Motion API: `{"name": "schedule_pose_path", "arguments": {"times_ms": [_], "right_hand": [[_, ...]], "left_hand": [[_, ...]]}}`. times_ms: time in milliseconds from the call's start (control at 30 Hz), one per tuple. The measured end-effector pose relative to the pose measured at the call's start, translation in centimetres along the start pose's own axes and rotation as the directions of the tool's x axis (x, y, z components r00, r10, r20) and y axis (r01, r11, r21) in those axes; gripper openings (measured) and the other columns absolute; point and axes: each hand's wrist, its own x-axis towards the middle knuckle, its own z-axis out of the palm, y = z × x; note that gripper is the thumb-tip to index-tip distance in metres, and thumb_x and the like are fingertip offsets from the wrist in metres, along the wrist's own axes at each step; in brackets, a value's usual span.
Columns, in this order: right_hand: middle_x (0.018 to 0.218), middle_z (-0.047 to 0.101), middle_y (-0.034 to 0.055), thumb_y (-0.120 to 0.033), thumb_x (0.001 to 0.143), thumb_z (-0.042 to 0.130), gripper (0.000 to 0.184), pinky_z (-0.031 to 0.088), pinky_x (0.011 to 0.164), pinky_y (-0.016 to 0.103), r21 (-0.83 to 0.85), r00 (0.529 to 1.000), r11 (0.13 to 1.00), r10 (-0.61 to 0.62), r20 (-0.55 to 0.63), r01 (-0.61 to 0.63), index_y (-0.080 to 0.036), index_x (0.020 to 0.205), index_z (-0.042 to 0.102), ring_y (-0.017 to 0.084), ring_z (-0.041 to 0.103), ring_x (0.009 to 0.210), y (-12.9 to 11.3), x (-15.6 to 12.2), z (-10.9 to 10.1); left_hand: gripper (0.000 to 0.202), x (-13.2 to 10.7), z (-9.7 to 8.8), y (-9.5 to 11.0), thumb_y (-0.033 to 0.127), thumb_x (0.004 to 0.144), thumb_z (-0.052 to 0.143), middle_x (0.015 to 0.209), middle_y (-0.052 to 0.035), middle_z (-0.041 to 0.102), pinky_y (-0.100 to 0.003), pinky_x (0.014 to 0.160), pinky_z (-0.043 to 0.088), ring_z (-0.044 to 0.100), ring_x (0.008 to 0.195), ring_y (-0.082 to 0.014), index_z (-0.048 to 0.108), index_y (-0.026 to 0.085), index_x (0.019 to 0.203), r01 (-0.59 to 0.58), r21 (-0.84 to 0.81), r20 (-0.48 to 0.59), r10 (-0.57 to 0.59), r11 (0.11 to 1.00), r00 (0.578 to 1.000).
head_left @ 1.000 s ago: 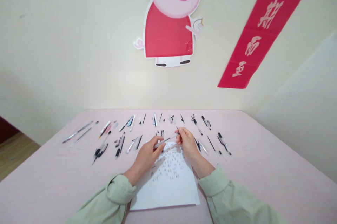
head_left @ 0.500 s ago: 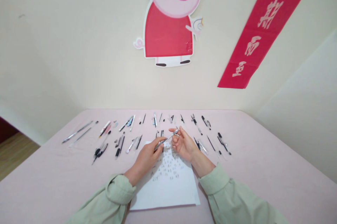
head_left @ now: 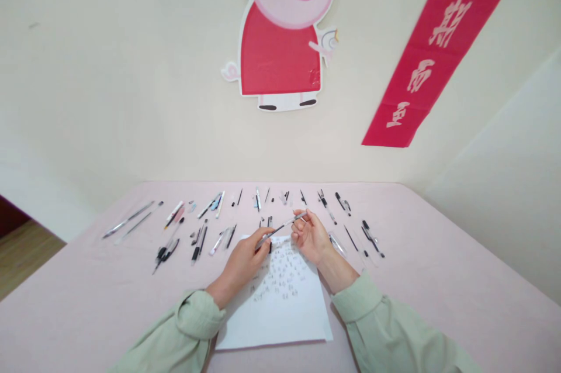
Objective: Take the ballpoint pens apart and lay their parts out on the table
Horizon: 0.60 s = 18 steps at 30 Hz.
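Observation:
Both of my hands hold one clear-barrelled pen [head_left: 280, 228] above a white sheet of paper [head_left: 280, 303] covered with small handwritten marks. My left hand [head_left: 243, 262] pinches the pen's lower left end. My right hand [head_left: 312, 235] pinches the upper right end with its fingertips. The pen slants up to the right, lifted off the paper. Green sleeves cover both forearms.
Several pens, refills and pen parts [head_left: 199, 241] lie in rows across the pink table [head_left: 438, 279], left, right and behind the paper. A cartoon pig cutout [head_left: 284, 28] and a red banner [head_left: 438, 40] hang on the wall behind.
My right hand opened briefly and closed again on the pen's right end; the pen tilted slightly and stays between both hands over the paper.

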Motion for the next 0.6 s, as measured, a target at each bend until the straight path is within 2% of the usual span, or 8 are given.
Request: {"name": "schedule_pose_path", "arguments": {"times_ms": [133,233,367,533,600], "right_hand": [[0.049,0.043,-0.0077,-0.046,0.077,0.063,0.028,0.037,0.044,0.018,-0.051,0.999,0.998,-0.028,-0.034,0.026,-0.019,0.082,0.064,0.007,0.037,0.042,0.1,0.0,0.1],[0.048,0.044,-0.0082,-0.039,0.073,0.07,0.024,0.037,0.044,0.017,-0.107,0.999,0.993,-0.051,-0.015,0.05,-0.019,0.083,0.065,0.006,0.038,0.042,0.5,0.0,0.3],[0.051,0.049,-0.0067,-0.043,0.073,0.07,0.028,0.039,0.044,0.018,-0.203,0.999,0.978,-0.051,0.01,0.052,-0.017,0.083,0.066,0.006,0.041,0.042,1.1,-0.1,0.5],[0.078,0.066,0.0015,-0.042,0.072,0.073,0.028,0.05,0.055,0.019,-0.27,0.997,0.963,0.019,0.072,0.002,-0.017,0.084,0.066,0.009,0.06,0.06,1.3,-0.5,0.8],[0.082,0.068,0.0035,-0.041,0.071,0.074,0.029,0.052,0.059,0.021,-0.269,0.996,0.963,0.031,0.088,-0.006,-0.016,0.084,0.066,0.011,0.064,0.067,1.3,-0.6,0.9]], "left_hand": [[0.037,-0.1,0.0,0.2,0.035,0.087,0.039,0.052,0.0067,0.044,-0.021,0.052,0.029,0.04,0.048,-0.0116,0.06,0.018,0.112,0.024,-0.01,0.004,-0.024,1.0,1.0],[0.036,-0.1,0.0,0.2,0.035,0.087,0.038,0.052,0.0067,0.045,-0.022,0.053,0.031,0.041,0.048,-0.0119,0.059,0.018,0.112,0.016,-0.019,0.015,-0.016,1.0,1.0],[0.037,-0.1,0.0,0.3,0.037,0.088,0.039,0.054,0.0062,0.048,-0.022,0.054,0.032,0.044,0.049,-0.0125,0.058,0.018,0.113,-0.001,-0.067,0.028,0.003,0.998,1.0],[0.039,-0.1,-0.1,0.6,0.037,0.087,0.04,0.054,0.0055,0.051,-0.022,0.054,0.034,0.046,0.05,-0.013,0.058,0.018,0.117,-0.023,-0.08,0.026,0.025,0.997,0.999],[0.04,-0.2,-0.2,0.6,0.037,0.088,0.039,0.054,0.0055,0.051,-0.023,0.055,0.034,0.047,0.05,-0.013,0.057,0.018,0.118,-0.02,-0.079,0.022,0.022,0.997,1.0]]}}
